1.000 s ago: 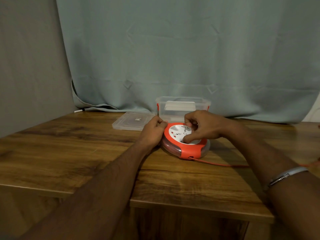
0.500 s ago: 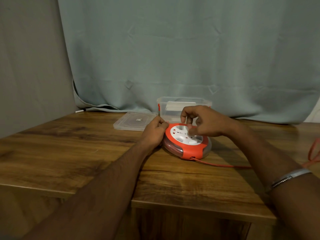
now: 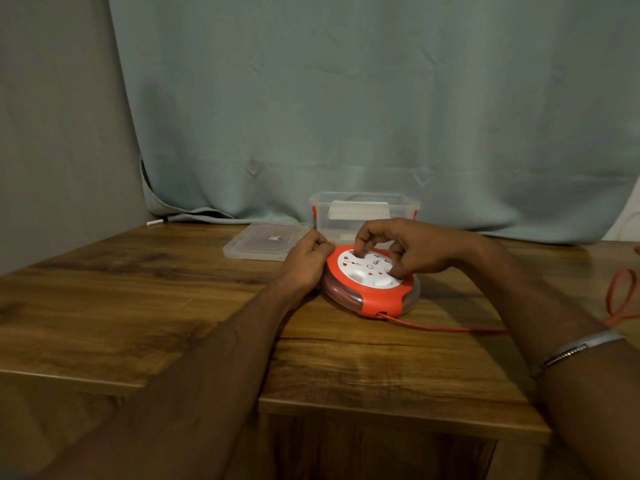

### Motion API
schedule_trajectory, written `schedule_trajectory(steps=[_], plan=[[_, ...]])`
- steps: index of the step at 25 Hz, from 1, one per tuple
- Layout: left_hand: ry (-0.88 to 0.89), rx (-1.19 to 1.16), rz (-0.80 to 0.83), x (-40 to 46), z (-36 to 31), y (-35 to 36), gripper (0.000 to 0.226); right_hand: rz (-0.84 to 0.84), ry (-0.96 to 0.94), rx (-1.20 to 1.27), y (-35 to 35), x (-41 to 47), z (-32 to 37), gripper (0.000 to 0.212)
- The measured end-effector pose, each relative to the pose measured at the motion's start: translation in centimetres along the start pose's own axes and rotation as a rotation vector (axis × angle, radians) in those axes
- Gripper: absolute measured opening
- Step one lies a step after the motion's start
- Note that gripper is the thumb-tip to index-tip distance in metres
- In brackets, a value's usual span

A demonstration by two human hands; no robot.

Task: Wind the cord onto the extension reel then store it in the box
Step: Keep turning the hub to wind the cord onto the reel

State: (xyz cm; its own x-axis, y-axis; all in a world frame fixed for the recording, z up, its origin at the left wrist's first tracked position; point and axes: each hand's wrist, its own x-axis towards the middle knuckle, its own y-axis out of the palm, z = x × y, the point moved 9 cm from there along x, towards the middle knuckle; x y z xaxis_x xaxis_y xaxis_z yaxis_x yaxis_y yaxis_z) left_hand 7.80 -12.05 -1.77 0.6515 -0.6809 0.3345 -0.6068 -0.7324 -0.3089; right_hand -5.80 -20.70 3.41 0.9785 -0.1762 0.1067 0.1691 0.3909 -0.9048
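A round orange extension reel with a white socket face lies flat on the wooden table. My left hand grips its left rim. My right hand rests on the white face with fingertips pressed into it. The orange cord leaves the reel's front and runs right under my right forearm, then loops at the right edge. Just behind the reel stands the clear plastic box with orange clips, its top uncovered.
The box's clear lid lies flat to the left of the box. A pale curtain hangs behind the table. The table's front edge steps forward on the right half. A small white object lies at the back left corner.
My right hand has turned round on the white face, with fingertips now at its left and right. The cord loop at the right has drawn further onto the table. My left hand stays on the rim.
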Motion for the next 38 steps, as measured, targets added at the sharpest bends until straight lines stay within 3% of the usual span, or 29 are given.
schedule_trajectory(steps=[9, 13, 23, 30, 38], plan=[[-0.012, 0.006, 0.004, 0.0, 0.1, 0.1, 0.023, -0.009, 0.072, 0.052, -0.1, -0.2, -0.9, 0.074], [-0.020, -0.023, -0.015, 0.0, 0.3, -0.1, 0.026, -0.034, 0.105, -0.016, -0.1, -0.5, -0.7, 0.069], [-0.023, -0.046, -0.022, 0.2, 0.5, -0.1, 0.027, -0.099, 0.097, -0.152, 0.1, 0.1, 0.0, 0.034], [-0.024, -0.046, -0.035, 0.4, 0.7, -0.1, 0.025, -0.142, 0.100, -0.218, -0.1, 0.1, 0.2, 0.051], [-0.013, -0.048, -0.023, 0.3, 0.5, 0.0, 0.025, -0.170, 0.046, -0.170, 0.2, 0.8, 0.7, 0.043]])
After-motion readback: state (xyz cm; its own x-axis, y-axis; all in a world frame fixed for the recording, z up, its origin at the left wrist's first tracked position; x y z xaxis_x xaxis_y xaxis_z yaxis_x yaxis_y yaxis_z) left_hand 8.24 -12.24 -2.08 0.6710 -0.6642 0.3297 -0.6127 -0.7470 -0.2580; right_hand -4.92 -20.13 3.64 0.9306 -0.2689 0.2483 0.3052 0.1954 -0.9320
